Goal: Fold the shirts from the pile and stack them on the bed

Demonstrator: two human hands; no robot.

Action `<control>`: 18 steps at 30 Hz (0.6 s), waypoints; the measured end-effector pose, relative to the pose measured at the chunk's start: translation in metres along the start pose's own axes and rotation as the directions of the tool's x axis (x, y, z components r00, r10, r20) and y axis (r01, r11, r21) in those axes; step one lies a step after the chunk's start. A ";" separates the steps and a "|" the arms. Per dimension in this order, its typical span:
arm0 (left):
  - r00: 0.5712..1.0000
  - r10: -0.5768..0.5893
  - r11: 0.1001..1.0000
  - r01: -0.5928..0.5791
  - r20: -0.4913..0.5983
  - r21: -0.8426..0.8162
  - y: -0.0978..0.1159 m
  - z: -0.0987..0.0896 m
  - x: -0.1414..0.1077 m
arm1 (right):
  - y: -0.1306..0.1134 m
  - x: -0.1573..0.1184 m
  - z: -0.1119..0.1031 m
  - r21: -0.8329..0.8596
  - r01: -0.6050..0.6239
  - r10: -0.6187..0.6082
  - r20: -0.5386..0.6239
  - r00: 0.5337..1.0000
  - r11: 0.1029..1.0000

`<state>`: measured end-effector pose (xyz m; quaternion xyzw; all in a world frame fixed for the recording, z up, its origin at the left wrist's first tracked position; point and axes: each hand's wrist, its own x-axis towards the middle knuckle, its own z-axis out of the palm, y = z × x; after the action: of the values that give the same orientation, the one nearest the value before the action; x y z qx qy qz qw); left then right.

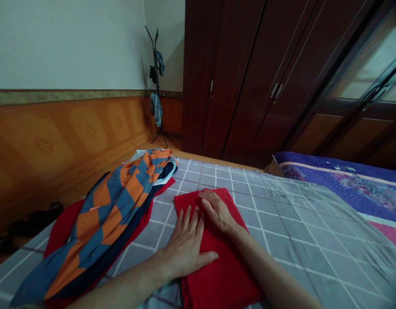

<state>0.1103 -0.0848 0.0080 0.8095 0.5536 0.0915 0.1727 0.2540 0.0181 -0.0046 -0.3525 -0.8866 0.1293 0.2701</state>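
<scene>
A folded red garment [230, 266] lies flat on the grey checked bedsheet [281, 214]. My left hand [186, 244] rests on its left edge, fingers spread and thumb stretched out to the right. Higher up on the cloth, my right hand [217, 210] lies palm down near the far edge, its fingers extended. Both hands press on the fabric and neither grips it. To the left is a loose pile of clothes, topped by an orange and blue checked garment [120, 201], with dark blue and red cloth showing under it.
A black coat stand [157, 81] with hanging items stands in the corner. Dark red wardrobes [236, 77] line the far wall. At the right is a second bed with a purple patterned cover [339, 176]. A dark object [33, 223] lies on the floor at left.
</scene>
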 end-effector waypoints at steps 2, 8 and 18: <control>0.999 -0.025 1.000 0.024 0.042 0.009 0.000 0.002 0.000 | -0.008 -0.001 -0.004 0.027 0.062 -0.064 0.062 0.996 0.998; 0.998 -0.032 1.000 0.031 0.046 0.002 0.002 0.004 -0.001 | -0.016 0.010 -0.003 -0.060 0.160 -0.139 0.262 0.955 0.985; 0.999 -0.049 0.999 0.049 -0.016 -0.009 0.003 0.005 -0.003 | -0.030 0.049 0.005 -0.126 0.158 -0.093 0.415 0.905 0.979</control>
<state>0.1130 -0.0895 0.0047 0.7943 0.5741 0.0961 0.1739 0.2052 0.0301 0.0232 -0.2799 -0.9517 0.1121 0.0588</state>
